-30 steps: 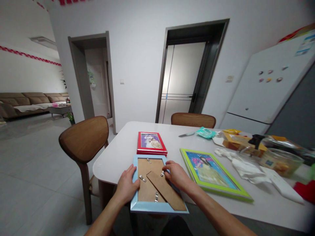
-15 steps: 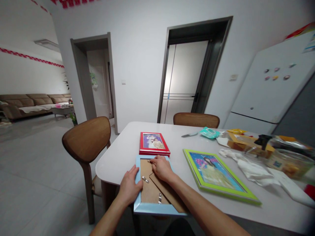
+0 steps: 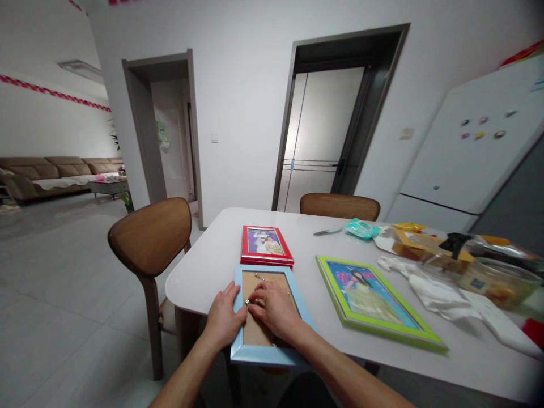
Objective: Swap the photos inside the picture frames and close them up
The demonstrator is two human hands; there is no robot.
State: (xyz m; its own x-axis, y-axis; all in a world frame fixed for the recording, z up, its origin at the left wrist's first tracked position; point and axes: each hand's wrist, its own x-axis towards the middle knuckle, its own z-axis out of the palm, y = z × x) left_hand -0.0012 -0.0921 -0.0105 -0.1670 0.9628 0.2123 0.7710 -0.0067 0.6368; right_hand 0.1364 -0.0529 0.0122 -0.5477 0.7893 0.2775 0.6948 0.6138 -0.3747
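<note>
A light blue picture frame [image 3: 263, 355] lies face down at the near edge of the table, its brown backing board [image 3: 254, 333] uppermost. Gripping the frame's left side is my left hand [image 3: 223, 318], thumb on the rim by the board. My right hand [image 3: 275, 309] is over the middle of the board, with its fingertips pinched at a small metal clip [image 3: 247, 302] on the left inner edge. Another metal clip [image 3: 259, 276] shows at the top edge. My right hand and forearm hide part of the board's right side.
Just beyond are stacked red picture frames [image 3: 267, 246]. A green picture frame [image 3: 382, 303] lies to the right. Behind it are a knife [image 3: 326, 232] and a teal packet [image 3: 361, 229]. Tissues [image 3: 437, 289] and a clear tub [image 3: 499, 282] crowd the right. A wooden chair [image 3: 151, 238] stands left.
My right hand has moved from the frame's top clip down and left to the left-side clip. The slanted brown flap no longer shows beside my right forearm. My left hand stays put.
</note>
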